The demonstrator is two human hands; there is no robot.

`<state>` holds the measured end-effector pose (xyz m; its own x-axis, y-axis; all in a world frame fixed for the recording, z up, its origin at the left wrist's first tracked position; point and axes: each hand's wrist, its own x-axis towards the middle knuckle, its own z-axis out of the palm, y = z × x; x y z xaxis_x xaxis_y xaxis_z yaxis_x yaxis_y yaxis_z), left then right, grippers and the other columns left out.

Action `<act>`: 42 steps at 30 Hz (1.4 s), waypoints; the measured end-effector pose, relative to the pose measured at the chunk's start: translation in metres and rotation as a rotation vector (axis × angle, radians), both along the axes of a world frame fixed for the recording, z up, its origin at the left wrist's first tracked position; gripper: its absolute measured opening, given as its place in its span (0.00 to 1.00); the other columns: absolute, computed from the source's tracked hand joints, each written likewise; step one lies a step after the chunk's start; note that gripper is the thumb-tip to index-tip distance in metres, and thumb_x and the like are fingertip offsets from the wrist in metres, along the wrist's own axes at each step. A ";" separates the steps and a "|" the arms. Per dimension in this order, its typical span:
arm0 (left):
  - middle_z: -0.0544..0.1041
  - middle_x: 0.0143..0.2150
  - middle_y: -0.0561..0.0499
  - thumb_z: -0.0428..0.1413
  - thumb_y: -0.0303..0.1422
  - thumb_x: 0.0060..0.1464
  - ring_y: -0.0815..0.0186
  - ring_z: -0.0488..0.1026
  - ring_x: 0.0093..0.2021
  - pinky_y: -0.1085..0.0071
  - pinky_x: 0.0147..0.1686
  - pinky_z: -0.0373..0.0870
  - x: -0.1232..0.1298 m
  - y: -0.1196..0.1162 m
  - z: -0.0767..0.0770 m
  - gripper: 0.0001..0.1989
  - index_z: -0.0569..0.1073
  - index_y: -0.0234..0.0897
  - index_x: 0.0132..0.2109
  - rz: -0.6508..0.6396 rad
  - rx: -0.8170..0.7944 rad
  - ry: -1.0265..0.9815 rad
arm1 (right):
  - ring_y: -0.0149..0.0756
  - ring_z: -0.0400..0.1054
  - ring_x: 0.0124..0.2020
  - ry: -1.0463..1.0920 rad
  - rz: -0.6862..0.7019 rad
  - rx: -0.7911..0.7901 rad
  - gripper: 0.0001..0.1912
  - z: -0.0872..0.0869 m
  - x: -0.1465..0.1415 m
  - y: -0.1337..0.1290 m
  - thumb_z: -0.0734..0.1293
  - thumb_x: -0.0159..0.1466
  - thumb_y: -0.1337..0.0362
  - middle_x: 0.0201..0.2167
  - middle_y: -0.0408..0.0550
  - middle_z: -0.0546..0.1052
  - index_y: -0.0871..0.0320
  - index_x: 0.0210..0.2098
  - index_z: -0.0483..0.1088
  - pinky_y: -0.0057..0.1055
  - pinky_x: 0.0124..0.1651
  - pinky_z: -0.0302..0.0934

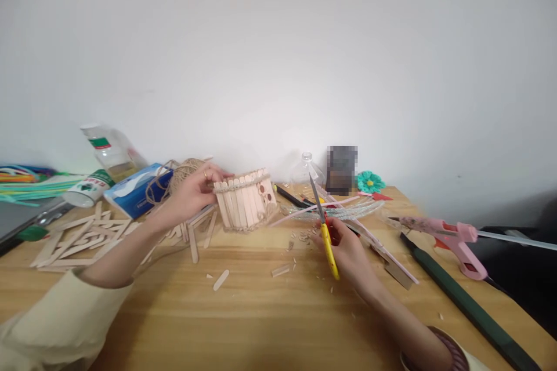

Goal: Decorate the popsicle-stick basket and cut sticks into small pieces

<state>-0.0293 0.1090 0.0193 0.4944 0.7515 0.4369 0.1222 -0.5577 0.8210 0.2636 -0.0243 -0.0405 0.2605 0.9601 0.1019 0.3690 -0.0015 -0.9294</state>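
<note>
A small basket-like holder of upright craft sticks [241, 203], with twine round its top and bottom and brown button-like pieces on its right side, is tilted slightly. My left hand [202, 185] grips its left rim, the fingertips partly hidden behind it. Yellow-handled scissors [327, 243] point upward in my right hand [343, 243], their blades close together. The right hand's fingers are wrapped at the handle, over the table. Small wood scraps [302, 236] lie just left of the scissors.
Loose craft sticks [96, 235], a blue packet [139, 191], a twine ball [187, 171] and jars fill the left. Behind are a glass bottle [307, 168], pipe cleaners [348, 208] and a teal flower [369, 182]. A pink glue gun [452, 237] and dark green strip [465, 298] lie right.
</note>
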 end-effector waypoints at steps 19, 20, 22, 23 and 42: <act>0.65 0.35 0.51 0.60 0.37 0.49 0.55 0.71 0.49 0.54 0.51 0.65 0.001 -0.003 -0.005 0.18 0.60 0.37 0.22 -0.183 -0.142 -0.111 | 0.39 0.65 0.29 -0.039 -0.001 0.032 0.08 -0.001 0.000 -0.001 0.66 0.50 0.63 0.25 0.42 0.70 0.56 0.30 0.65 0.33 0.32 0.60; 0.65 0.35 0.51 0.61 0.37 0.49 0.55 0.71 0.48 0.54 0.51 0.65 0.001 -0.003 -0.004 0.18 0.60 0.36 0.22 -0.194 -0.145 -0.108 | 0.38 0.66 0.29 -0.040 -0.001 0.036 0.08 -0.001 0.000 -0.001 0.66 0.50 0.63 0.25 0.42 0.70 0.56 0.30 0.65 0.32 0.31 0.60; 0.65 0.35 0.50 0.61 0.38 0.48 0.55 0.71 0.48 0.54 0.51 0.65 0.002 -0.004 -0.004 0.18 0.61 0.36 0.22 -0.206 -0.150 -0.104 | 0.38 0.66 0.28 -0.042 -0.002 0.041 0.08 0.000 0.000 -0.002 0.67 0.50 0.64 0.25 0.42 0.71 0.56 0.30 0.65 0.32 0.31 0.60; 0.65 0.35 0.50 0.61 0.38 0.48 0.55 0.71 0.48 0.54 0.52 0.64 0.002 -0.004 -0.004 0.18 0.61 0.36 0.22 -0.210 -0.154 -0.104 | 0.38 0.65 0.28 -0.043 -0.002 0.042 0.08 0.000 0.000 -0.002 0.67 0.50 0.64 0.25 0.42 0.71 0.56 0.30 0.66 0.31 0.31 0.60; 0.65 0.34 0.53 0.62 0.32 0.46 0.56 0.71 0.47 0.57 0.51 0.65 -0.001 0.006 -0.019 0.18 0.60 0.35 0.21 -0.247 -0.249 -0.187 | 0.37 0.64 0.30 0.000 0.019 0.005 0.11 -0.001 0.000 -0.001 0.66 0.51 0.60 0.26 0.42 0.69 0.57 0.33 0.66 0.31 0.32 0.60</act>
